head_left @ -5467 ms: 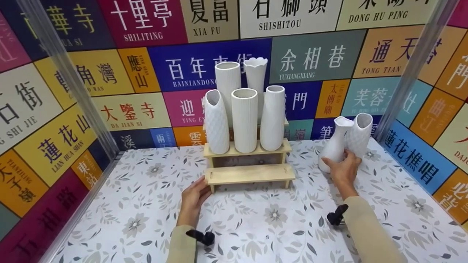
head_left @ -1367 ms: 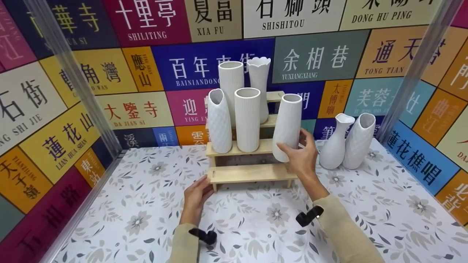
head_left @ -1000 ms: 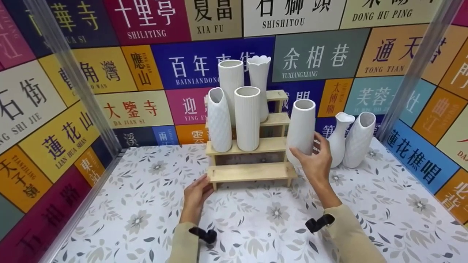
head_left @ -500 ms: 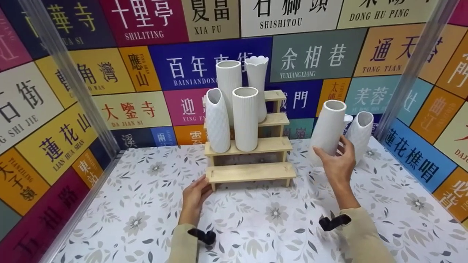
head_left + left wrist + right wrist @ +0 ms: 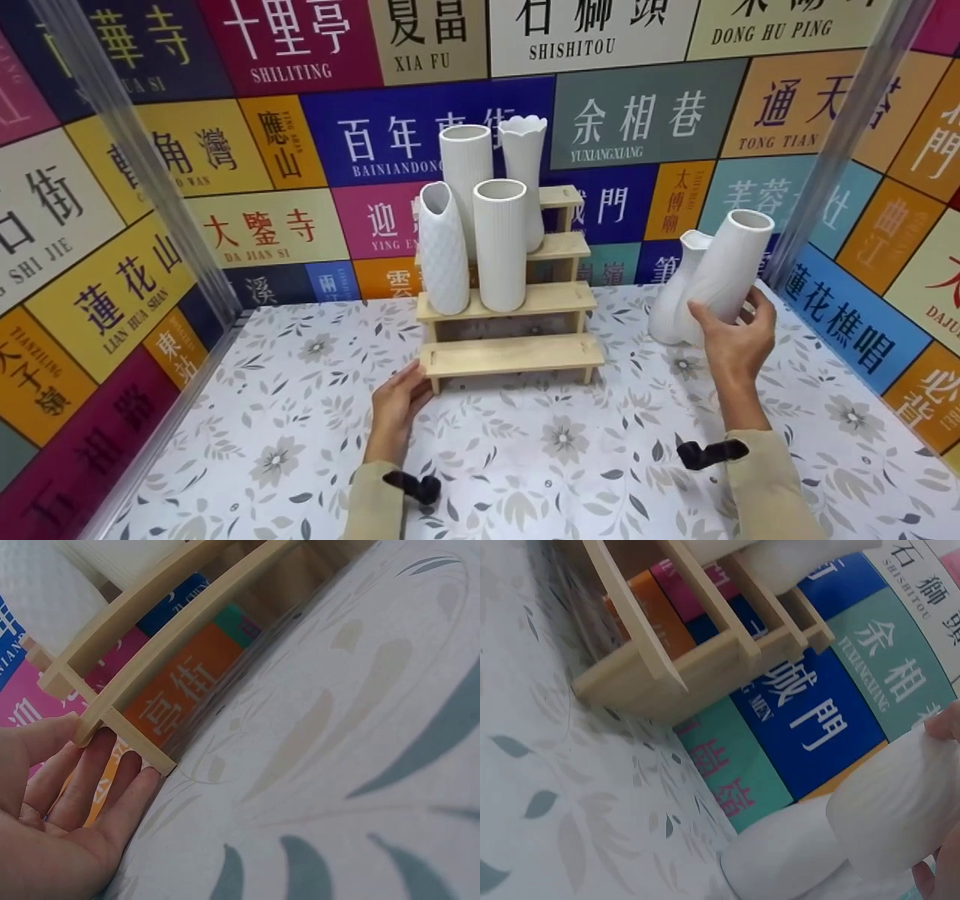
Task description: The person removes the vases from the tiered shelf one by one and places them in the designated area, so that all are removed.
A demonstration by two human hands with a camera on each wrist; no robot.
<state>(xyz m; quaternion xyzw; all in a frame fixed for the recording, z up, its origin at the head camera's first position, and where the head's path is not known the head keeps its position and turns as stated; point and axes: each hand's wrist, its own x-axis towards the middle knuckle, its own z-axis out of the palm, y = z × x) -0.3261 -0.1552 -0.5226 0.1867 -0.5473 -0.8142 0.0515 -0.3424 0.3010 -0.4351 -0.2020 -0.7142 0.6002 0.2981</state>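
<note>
With the right hand (image 5: 739, 337), I am gripping a tilted, tapered white vase (image 5: 731, 266) in front of a narrow-necked vase (image 5: 670, 304), right of the stepped wooden stand (image 5: 514, 354). The left hand (image 5: 394, 405) is resting loosely extended fingers against the stand's lower left end.

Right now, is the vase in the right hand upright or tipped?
Tipped. In the head view, the vase in the right hand leans, mouth right of its base.
</note>
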